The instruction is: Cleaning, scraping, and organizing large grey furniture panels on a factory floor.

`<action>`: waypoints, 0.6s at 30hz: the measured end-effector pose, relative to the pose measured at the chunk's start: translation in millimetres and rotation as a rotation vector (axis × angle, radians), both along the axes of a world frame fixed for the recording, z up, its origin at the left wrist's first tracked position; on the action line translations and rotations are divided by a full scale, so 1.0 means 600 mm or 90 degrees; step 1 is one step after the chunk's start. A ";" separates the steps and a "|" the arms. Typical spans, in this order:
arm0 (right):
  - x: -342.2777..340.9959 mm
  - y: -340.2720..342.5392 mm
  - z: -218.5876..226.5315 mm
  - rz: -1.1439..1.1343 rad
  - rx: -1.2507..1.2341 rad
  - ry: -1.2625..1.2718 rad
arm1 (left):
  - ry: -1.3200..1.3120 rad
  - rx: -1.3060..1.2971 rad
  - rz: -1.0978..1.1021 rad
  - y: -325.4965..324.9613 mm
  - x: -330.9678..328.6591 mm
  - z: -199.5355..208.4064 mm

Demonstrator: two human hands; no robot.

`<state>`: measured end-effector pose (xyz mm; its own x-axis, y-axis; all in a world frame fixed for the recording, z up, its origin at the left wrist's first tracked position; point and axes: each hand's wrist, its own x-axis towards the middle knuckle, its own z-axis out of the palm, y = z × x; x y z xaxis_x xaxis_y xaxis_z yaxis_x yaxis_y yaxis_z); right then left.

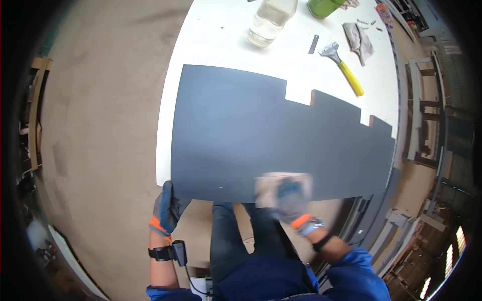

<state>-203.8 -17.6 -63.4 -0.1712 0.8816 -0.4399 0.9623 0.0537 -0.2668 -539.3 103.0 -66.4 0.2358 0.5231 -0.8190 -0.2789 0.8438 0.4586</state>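
A large dark grey panel (241, 135) with notches cut in its far edge lies on a white worktable (168, 125). My left hand (170, 206), in a grey and orange work glove, grips the panel's near left corner; some of its fingers are hidden. At the near edge, right of the middle, my gloved right hand (293, 195) presses a pale cloth (266, 188) onto the panel. That hand and the cloth are smeared by motion. Part of the cloth hangs past the panel's edge.
Beyond the panel are a scraper with a yellow handle (350, 79), a small dark blade (313, 44), a crumpled rag (358, 43), a clear bottle of liquid (271, 22) and a green container (324, 7). Boards and frames (424, 110) stand along the right.
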 end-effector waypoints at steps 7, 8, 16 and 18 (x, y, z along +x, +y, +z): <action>0.317 -0.204 -0.028 -0.387 0.176 -0.256 | 0.071 0.027 0.000 -0.009 0.034 -0.003; 0.302 -0.189 -0.048 -0.446 0.203 -0.232 | 0.056 0.049 0.007 -0.012 0.035 -0.002; -0.158 0.085 -0.029 -0.133 0.309 0.132 | -0.013 0.036 -0.033 -0.011 0.028 -0.001; -0.275 0.112 -0.053 0.012 0.139 0.224 | -0.093 0.009 -0.051 -0.008 0.002 -0.007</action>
